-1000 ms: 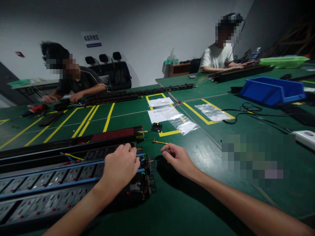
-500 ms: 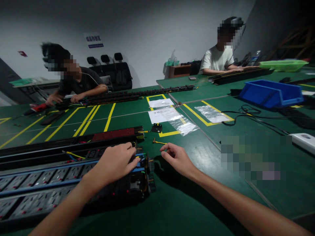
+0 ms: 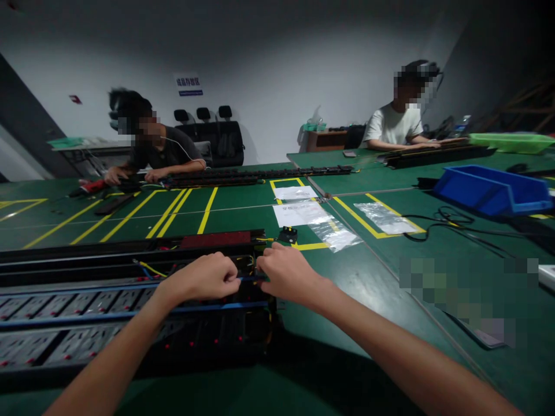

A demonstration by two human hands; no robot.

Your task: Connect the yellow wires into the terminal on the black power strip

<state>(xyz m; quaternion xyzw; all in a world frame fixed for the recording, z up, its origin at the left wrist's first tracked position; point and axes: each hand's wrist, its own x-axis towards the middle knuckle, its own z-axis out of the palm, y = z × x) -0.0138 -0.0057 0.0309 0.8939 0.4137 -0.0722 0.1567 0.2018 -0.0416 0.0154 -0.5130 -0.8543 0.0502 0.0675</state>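
Hands were seen meeting at the near end of a long black power strip assembly point(image 3: 130, 312) laid along the green table point(image 3: 347, 358). The left hand point(image 3: 203, 278) was curled into a loose fist, its fingers drawn together and pressed down on the wiring at the strip's end; whether anything was pinched inside the fist could not be told. The right hand point(image 3: 284, 271) was set just beside it, knuckles up, fingers bent together and resting on the same end of the strip, close to the blue wire point(image 3: 108, 318) that ran along the sockets. What the right fingertips gripped was hidden by the hand itself. A yellow wire point(image 3: 150, 268) was seen curving up from the open channel to the left of the hands, and a red panel point(image 3: 215, 239) was seen on the strip lying just behind.

Beyond the hands, a small black part point(image 3: 288, 234) lay on the table near a yellow tape line point(image 3: 207, 209), with white paper sheets point(image 3: 299, 212) and a clear plastic bag point(image 3: 336, 234) just past it. A blue bin point(image 3: 489, 189) stood well off to the right, with a black cable point(image 3: 451, 222) coiled before it. Two other people were seated at the far side of the tables, one in a dark shirt point(image 3: 167, 153) and one in a white shirt point(image 3: 392, 127), each bent over another long strip.
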